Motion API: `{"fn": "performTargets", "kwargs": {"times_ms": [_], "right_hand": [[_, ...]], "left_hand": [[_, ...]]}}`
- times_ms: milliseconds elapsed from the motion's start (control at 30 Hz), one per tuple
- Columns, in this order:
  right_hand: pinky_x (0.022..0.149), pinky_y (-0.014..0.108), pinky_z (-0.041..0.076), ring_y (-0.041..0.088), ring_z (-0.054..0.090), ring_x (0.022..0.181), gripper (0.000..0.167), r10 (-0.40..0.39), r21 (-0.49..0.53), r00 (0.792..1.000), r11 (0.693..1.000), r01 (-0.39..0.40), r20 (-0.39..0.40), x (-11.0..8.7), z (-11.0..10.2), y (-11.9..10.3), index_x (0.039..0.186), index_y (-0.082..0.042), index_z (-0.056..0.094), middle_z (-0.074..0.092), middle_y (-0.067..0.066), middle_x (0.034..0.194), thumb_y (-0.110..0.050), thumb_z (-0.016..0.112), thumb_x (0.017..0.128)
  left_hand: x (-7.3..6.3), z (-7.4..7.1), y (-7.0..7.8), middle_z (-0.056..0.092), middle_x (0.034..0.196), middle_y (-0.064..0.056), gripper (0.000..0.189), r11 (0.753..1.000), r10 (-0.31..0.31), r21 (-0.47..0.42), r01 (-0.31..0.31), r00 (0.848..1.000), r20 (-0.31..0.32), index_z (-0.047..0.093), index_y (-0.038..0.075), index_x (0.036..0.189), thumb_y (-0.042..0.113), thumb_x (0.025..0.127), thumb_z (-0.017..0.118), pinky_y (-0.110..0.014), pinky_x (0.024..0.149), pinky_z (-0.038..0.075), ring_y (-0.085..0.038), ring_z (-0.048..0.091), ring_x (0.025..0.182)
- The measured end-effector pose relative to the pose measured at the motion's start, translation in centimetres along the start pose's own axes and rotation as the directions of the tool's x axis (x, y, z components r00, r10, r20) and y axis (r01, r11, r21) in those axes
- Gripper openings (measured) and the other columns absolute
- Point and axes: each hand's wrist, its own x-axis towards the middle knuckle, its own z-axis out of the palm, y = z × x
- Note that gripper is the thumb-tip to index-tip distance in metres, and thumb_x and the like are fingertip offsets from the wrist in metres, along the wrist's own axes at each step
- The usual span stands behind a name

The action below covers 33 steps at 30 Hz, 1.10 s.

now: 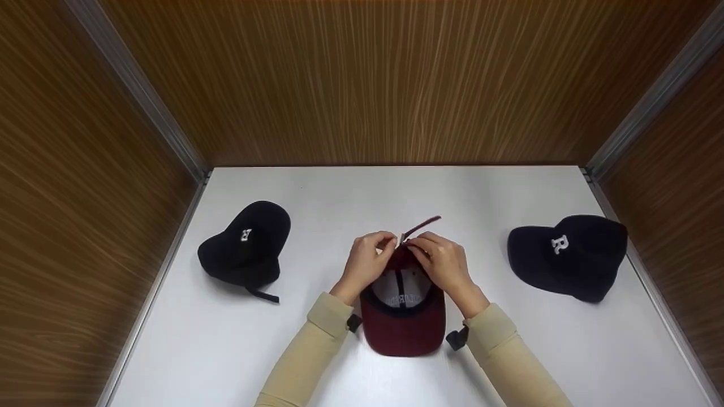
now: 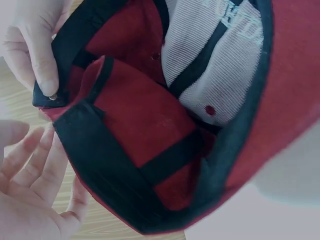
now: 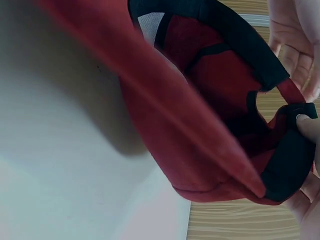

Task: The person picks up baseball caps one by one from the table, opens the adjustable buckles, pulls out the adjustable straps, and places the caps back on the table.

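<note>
A dark red baseball cap (image 1: pixel 403 333) is at the middle front, its brim toward me and its mesh-lined inside showing. My right hand (image 1: pixel 444 263) pinches the black-lined band at its back opening, the thumb (image 3: pixel 306 125) on the inner side, close to the strap joint. My left hand (image 1: pixel 367 260) is at the other side of the opening, its fingers (image 2: pixel 42 167) loosely bent right beside the band's edge with nothing gripped between them. A narrow red strap (image 1: pixel 423 226) sticks out past the fingertips, away from me.
A black cap (image 1: pixel 257 265) with a white letter and a loose strap end lies at the left of the white table (image 1: pixel 350 192). A dark navy cap (image 1: pixel 585 265) lies at the right. Wood-grain panels (image 1: pixel 362 85) enclose the table's back and sides.
</note>
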Motion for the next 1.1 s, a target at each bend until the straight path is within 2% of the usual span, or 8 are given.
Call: {"fn": "performTargets", "kwargs": {"times_ms": [167,300,433,767,1100], "right_hand": [[0.058,0.037,0.054,0.018,0.068,0.072,0.007,0.020,-0.006,1.000,1.000,-0.020,0.007,0.0,0.0,0.1,0.092,-0.012,0.075,0.070,-0.001,0.089,-0.012,0.078,0.085],[0.056,0.037,0.053,0.019,0.067,0.069,0.008,0.024,-0.020,1.000,1.000,-0.024,0.020,-0.1,0.1,0.0,0.091,-0.011,0.074,0.069,0.000,0.088,-0.011,0.078,0.084],[0.053,0.035,0.052,0.017,0.065,0.065,0.009,0.027,-0.029,0.999,0.999,-0.026,0.026,-0.1,0.1,0.0,0.088,-0.010,0.072,0.068,0.001,0.086,-0.008,0.078,0.081],[0.048,0.036,0.048,0.017,0.062,0.060,0.011,0.071,-0.042,0.997,0.997,-0.072,-0.034,-0.1,0.1,0.5,0.083,-0.009,0.069,0.066,0.001,0.081,-0.007,0.077,0.076],[0.049,0.036,0.049,0.018,0.064,0.061,0.007,0.175,-0.033,0.978,0.983,-0.180,-0.115,-0.1,-0.1,1.3,0.084,-0.007,0.070,0.067,0.002,0.079,-0.007,0.075,0.079]], "left_hand": [[-0.4,0.2,-0.5,0.071,0.091,0.002,0.012,0.991,0.058,0.116,-0.062,0.998,0.038,0.075,0.010,0.096,0.019,0.095,0.067,-0.027,0.072,0.054,-0.010,0.065,0.083],[-0.6,0.4,-0.6,0.071,0.089,0.002,0.009,0.968,0.115,0.223,-0.119,0.993,0.031,0.076,0.012,0.092,0.019,0.092,0.071,-0.031,0.077,0.051,-0.012,0.065,0.082],[-0.6,0.5,-0.7,0.070,0.087,0.004,0.007,0.946,0.155,0.286,-0.153,0.988,0.014,0.076,0.013,0.090,0.019,0.091,0.071,-0.038,0.081,0.049,-0.013,0.065,0.080],[-0.7,0.3,-0.9,0.068,0.082,0.004,0.004,0.909,0.211,0.375,-0.180,0.976,-0.045,0.072,0.013,0.082,0.016,0.084,0.070,-0.036,0.075,0.048,-0.012,0.065,0.074],[-0.9,-0.5,-1.3,0.067,0.079,0.004,0.004,0.913,0.220,0.370,-0.169,0.971,-0.098,0.071,0.012,0.081,0.014,0.084,0.069,-0.034,0.070,0.047,-0.012,0.063,0.072]]}}
